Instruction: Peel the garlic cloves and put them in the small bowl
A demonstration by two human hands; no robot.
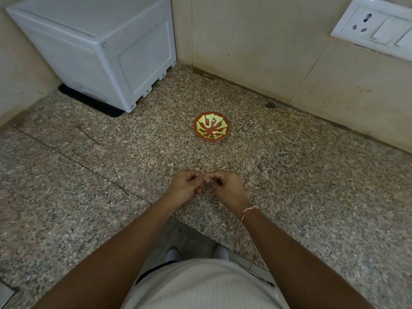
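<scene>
A small red bowl with a yellow-green pattern stands on the speckled granite counter, nothing visible inside it. Nearer to me, above the counter, my left hand and my right hand meet fingertip to fingertip. Both have curled fingers and pinch a small pale garlic clove between them. The clove is mostly hidden by the fingers. A red-and-white thread is tied round my right wrist.
A white plastic box-shaped appliance sits on a black mat in the back left corner. Beige tiled walls close the back and right. A white socket and switch plate is on the right wall. The counter edge cuts in near my body.
</scene>
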